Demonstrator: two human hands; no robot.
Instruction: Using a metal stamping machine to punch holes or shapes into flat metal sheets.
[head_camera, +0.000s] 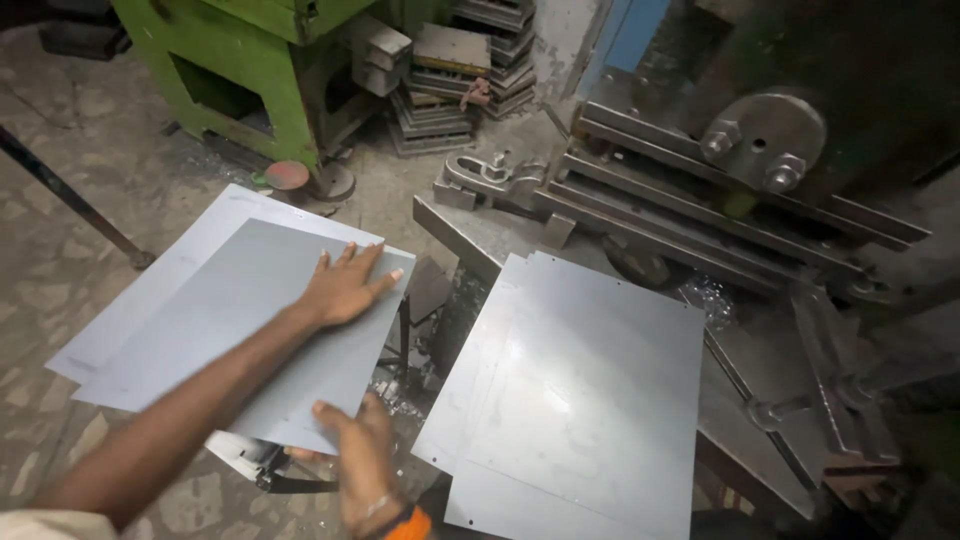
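A grey metal sheet (240, 330) is being handled on the left stack (130, 300): it is being pressed flat by the left hand (345, 285), grip released, while its near edge is being grasped by the right hand (365, 465). A second stack (580, 390) is lying on the machine's counter (470, 235), so the work is judged partly done.

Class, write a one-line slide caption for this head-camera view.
Left hand flat on a grey metal sheet, right hand at its near edge, beside another sheet stack.

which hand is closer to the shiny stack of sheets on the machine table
Right. The right hand grips the grey sheet's near edge, just beside the shiny stack; the left hand lies flat farther away.
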